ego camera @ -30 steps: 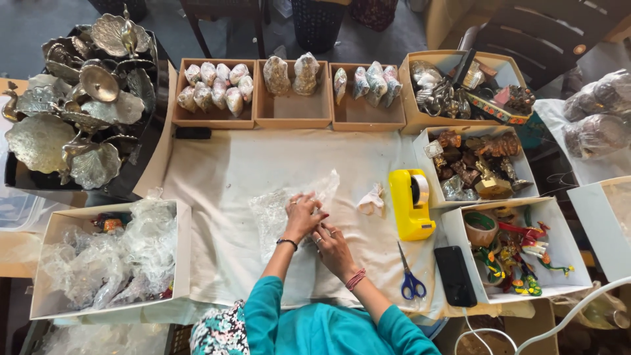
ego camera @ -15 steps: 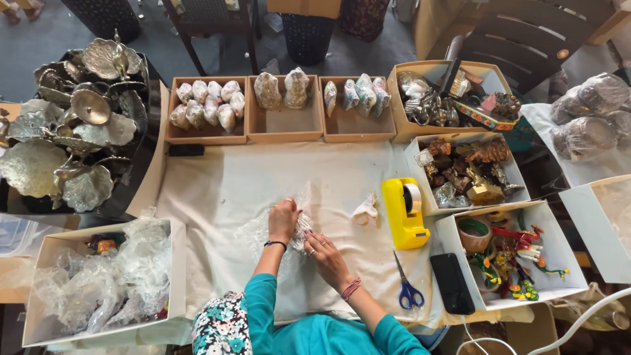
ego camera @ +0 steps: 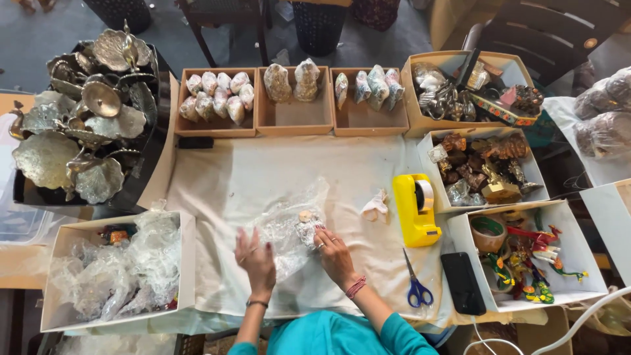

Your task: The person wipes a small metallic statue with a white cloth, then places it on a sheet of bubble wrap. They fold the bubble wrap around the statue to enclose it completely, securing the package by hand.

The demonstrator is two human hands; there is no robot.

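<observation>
The left hand (ego camera: pixel 255 258) is lying flat and released on the clear plastic wrap (ego camera: pixel 286 227) spread over the cloth-covered counter (ego camera: pixel 250 171). The right hand (ego camera: pixel 335 253) is pinching a small figurine (ego camera: pixel 306 227) sitting on that wrap, near the counter's middle. Just right of it are lying a crumpled paper scrap (ego camera: pixel 376 207), a yellow tape dispenser (ego camera: pixel 414 209), blue scissors (ego camera: pixel 414 284) and a black phone (ego camera: pixel 463 283). A box of plastic wrap (ego camera: pixel 112 266) is standing to the left.
</observation>
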